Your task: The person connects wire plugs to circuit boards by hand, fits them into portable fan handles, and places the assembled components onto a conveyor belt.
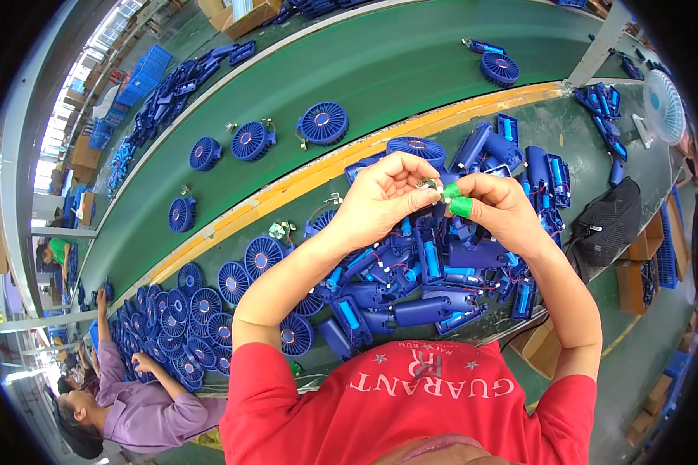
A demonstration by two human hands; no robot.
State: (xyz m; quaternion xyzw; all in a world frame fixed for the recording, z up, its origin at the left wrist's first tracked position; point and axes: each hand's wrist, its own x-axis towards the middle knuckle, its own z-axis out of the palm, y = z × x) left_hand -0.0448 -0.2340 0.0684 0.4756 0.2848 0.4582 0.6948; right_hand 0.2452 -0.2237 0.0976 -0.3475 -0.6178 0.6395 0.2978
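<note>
My left hand [384,198] pinches a small circuit board [426,184] between thumb and fingers, above the workbench. My right hand [500,208], with green tape round its thumb and forefinger, meets it fingertip to fingertip. Between the right fingertips sits a tiny white connector [446,199]; any wire on it is too small to make out. Below both hands lies a heap of blue handle housings [423,312], several with light-blue battery cells and thin wires showing. A round blue fan head [416,147] lies just beyond my left hand, partly hidden by it.
Beyond an orange ledge [287,186], a green conveyor belt [411,58] carries several fan heads [323,123]. More fan heads [204,307] pile up at left, beside a co-worker in purple [151,411]. A black bag [609,221] and a white desk fan [663,107] stand at right.
</note>
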